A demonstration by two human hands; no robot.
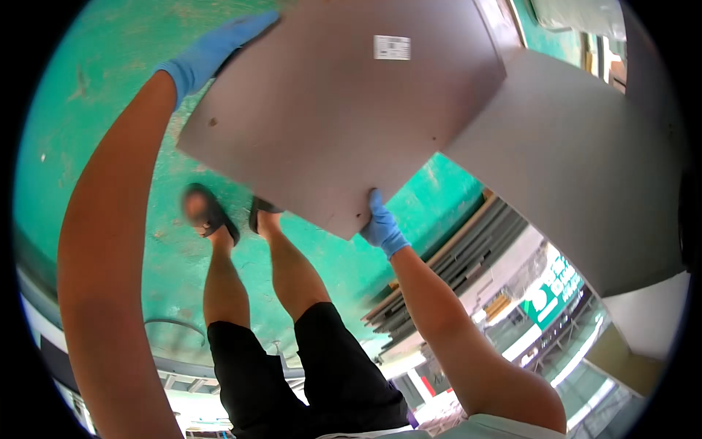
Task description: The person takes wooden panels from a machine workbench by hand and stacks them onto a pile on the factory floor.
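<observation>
A large grey-brown panel (314, 110) with a small white label (392, 47) and a few small holes fills the upper middle of the head view. My left hand (223, 51), in a blue glove, grips its upper left edge, with part of the fingers hidden by the panel. At the lower corner my right hand (382, 225), also blue-gloved, holds the edge with the thumb on the near face and the other fingers out of sight behind. The panel is tilted above the green floor (95, 146).
A wide grey board (570, 161) stands close on the right, beside the panel. Stacked grey strips (453, 263) lie at the lower right. A green sign (553, 293) shows beyond them. My feet, in dark sandals (212, 212), are below the panel.
</observation>
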